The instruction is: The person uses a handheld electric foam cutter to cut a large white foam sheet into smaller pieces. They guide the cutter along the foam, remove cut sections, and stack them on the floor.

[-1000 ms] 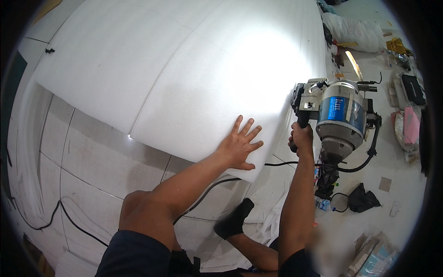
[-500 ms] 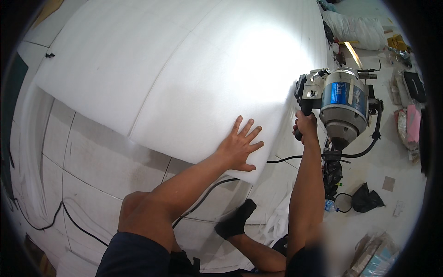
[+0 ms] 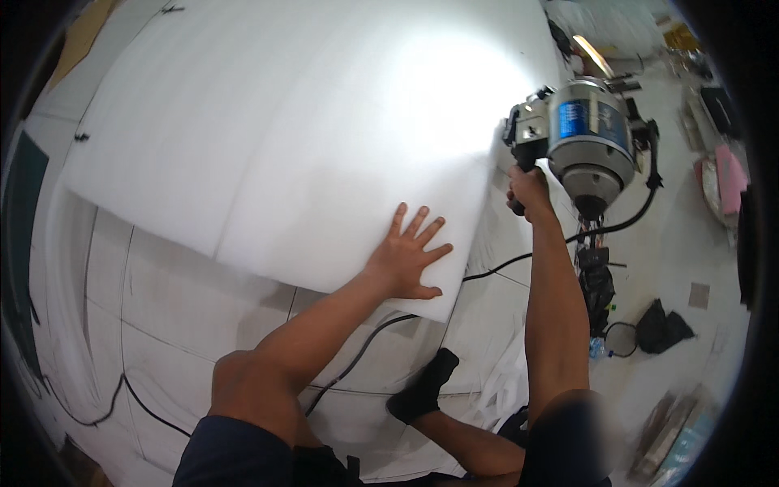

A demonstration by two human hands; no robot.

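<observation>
At the near right corner of the foam (image 3: 308, 154), the left hand (image 3: 401, 264) lies flat with fingers spread, holding nothing, much as a second ago. The right hand (image 3: 531, 193) is closed round the black handle (image 3: 531, 152) of the machine (image 3: 591, 134). This has moved farther from that corner, along the foam's right edge, so work there seems to be advancing. Its cable (image 3: 625, 226) curves back toward the corner over the floor (image 3: 665, 276).
</observation>
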